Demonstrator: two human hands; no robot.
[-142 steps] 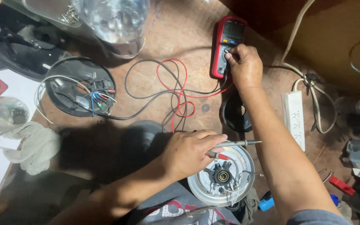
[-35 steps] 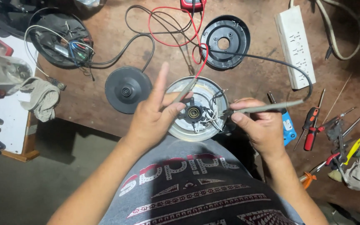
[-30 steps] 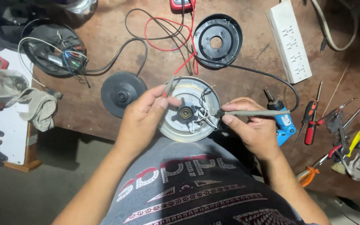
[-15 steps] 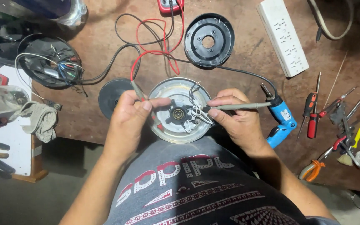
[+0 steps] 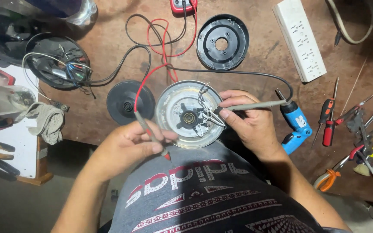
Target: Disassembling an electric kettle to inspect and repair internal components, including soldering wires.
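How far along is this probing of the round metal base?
Done: the black cover lies off to the side, leaving the round metal base open. In hand: the right hand sets the black probe on the wiring. Left: the left hand holds the red probe off the base, not yet touching a contact.

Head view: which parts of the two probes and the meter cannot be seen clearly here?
- Meter: cut off by the top edge; its screen is out of view.
- Black probe: its tip is lost among the wires on the round base, under the right hand.
- Red probe: its middle is covered by the left hand.
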